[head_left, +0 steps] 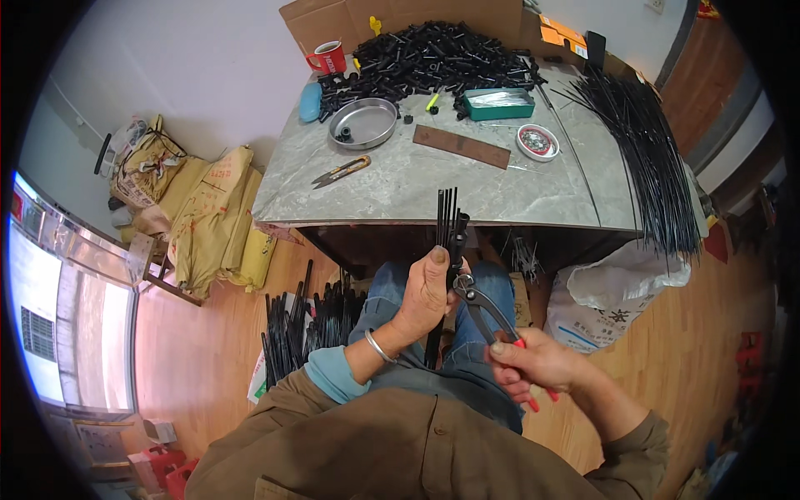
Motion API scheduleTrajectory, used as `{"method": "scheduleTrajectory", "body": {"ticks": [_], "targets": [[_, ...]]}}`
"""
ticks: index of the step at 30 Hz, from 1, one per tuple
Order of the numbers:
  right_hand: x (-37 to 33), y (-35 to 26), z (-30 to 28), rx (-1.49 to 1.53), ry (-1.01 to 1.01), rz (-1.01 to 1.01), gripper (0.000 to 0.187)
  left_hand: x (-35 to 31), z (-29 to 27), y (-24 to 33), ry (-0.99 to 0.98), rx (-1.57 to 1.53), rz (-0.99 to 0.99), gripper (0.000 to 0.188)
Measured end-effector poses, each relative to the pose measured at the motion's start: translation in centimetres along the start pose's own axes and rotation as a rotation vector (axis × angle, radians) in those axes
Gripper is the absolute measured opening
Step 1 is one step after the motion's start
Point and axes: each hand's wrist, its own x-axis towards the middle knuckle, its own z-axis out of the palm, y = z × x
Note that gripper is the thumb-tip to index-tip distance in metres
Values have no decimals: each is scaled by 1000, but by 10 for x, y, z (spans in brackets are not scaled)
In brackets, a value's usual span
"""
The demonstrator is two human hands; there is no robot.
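Above my lap, my left hand (427,287) is closed around a bundle of thin black rods (447,215), which stands upright with a thicker black tube (459,232) beside it. The thumb lies along the front of the bundle. My right hand (533,364) grips a pair of cutting pliers (487,315) with dark arms and red handle ends. Its handles are spread apart. The pliers' head reaches up to the bundle just right of my left fingers; whether the jaws touch a rod I cannot tell.
On the grey table (375,196) lie thread snips (342,172), a round metal tray (364,123), a brown strip (461,147), a green box (500,103) and a black heap (442,58). Long black strips (642,150) overhang its right side. Black rods (308,321) stand left of my legs; a white sack (612,296) stands right.
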Motion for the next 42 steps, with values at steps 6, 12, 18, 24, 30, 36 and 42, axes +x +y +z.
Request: {"method": "scheduleTrajectory", "body": {"ticks": [6,12,18,24,30,36,42], "targets": [[-26,-51,5,-715,253,134,28,-1,9,-4,29,23,-3,62],[-27,-57,15,-1352,489,-63,27,1,6,-3,2,-4,-9,61],[-20,-35,4,-1249,734,-287,24,8,-5,-8,-104,-183,42,57],[-15,-40,-21,-1520,970,-850,35,12,-12,-10,-150,-166,-81,59],[-12,-60,-33,-1620,821,-977,37,9,-1,-6,-85,-140,-19,58],[-12,-65,-35,-1681,813,-1059,36,9,-3,-8,-109,-200,-54,54],[4,-56,-58,-1712,662,-1083,35,5,0,1,-90,-177,-69,53]]}}
